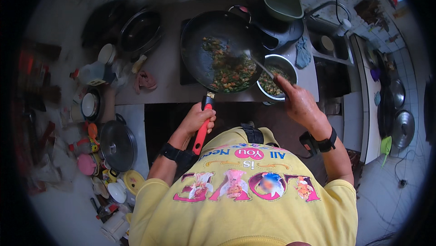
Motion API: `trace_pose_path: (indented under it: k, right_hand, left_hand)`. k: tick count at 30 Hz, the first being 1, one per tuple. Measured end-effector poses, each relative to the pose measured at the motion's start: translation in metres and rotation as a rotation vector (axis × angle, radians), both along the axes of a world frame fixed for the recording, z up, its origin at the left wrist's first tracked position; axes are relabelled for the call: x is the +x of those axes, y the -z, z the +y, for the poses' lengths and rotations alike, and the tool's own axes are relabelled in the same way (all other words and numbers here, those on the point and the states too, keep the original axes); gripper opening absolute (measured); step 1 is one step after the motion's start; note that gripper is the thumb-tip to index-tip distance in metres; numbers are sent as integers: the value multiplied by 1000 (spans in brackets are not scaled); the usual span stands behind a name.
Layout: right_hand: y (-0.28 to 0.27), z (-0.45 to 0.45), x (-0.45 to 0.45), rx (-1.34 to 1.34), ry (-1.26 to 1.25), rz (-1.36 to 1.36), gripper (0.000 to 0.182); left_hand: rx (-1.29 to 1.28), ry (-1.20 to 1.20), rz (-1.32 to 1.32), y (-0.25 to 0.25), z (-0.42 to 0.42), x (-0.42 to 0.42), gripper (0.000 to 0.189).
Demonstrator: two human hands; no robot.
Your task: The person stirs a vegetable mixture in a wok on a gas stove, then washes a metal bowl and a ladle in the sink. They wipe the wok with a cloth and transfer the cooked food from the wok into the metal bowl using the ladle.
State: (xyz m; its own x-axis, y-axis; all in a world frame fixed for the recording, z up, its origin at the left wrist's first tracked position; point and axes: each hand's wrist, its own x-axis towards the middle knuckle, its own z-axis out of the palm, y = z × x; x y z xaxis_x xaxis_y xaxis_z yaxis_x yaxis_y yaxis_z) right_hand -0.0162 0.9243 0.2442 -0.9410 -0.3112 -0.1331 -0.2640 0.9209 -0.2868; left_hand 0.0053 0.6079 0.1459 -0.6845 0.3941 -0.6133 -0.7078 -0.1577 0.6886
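My left hand is wrapped around the red and black handle of a large dark wok. Chopped greens with orange-red bits lie spread over the wok's bottom and right side. My right hand grips a metal utensil that reaches over the wok's right rim. Its head is blurred against the food, so I cannot tell its exact kind. Below that hand, and partly hidden by it, a metal pot holds more of the same chopped food. The pot stands close against the wok's right side.
Behind the pot sit a dark pan and a green basin. A blue cloth lies near the sink. Left are a pink cloth, a dark oval pan and a lidded pan.
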Motion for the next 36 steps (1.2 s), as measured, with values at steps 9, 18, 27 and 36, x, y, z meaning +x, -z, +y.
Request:
trace_pose_path:
  k: [9, 18, 27, 36]
  right_hand:
    - [18, 5, -36, 34, -53, 227, 77]
    - [10, 62, 28, 294, 69, 109, 64]
    - [11, 81, 43, 256, 134, 230, 67]
    - [11, 89, 56, 298, 141, 130, 55]
  left_hand:
    - [-80, 132, 92, -35, 13, -4, 14]
    - [-96, 167, 79, -40, 35, -4, 15]
    - [-336, 279, 207, -63, 61, -13, 17]
    - [-480, 324, 317, -63, 77, -21, 22]
